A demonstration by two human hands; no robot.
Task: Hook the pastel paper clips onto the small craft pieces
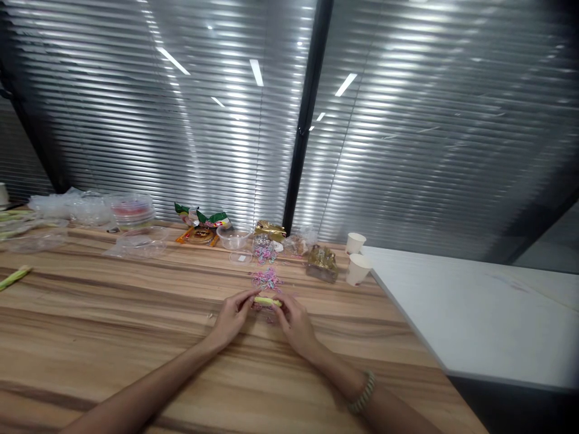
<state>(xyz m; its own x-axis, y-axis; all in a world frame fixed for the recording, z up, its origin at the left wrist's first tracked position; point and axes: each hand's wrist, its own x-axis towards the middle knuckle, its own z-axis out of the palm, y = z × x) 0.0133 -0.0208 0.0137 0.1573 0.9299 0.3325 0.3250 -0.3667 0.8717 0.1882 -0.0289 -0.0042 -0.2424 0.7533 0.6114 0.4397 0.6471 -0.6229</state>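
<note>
Between my two hands a short yellow-green strip-like bundle (267,301) is held level, just above the wood-grain table. My left hand (234,314) pinches its left end with thumb and fingers. At the right end, my right hand (294,319) has its fingers closed on the same bundle. Right behind it lies a loose pile of small pink, purple and blue loops (266,279), which look like rubber bands. A few more of them show under the bundle. The clear jar (263,246) farther back has similar loops around its base.
Two paper cups, a near one (359,269) and one behind, stand right of a gold packet (322,263). Behind are a clear bowl (233,237), snack packets (199,234) and stacked plastic lids (132,211). Another yellow-green bundle (15,276) lies far left. A white surface (470,301) adjoins the right edge.
</note>
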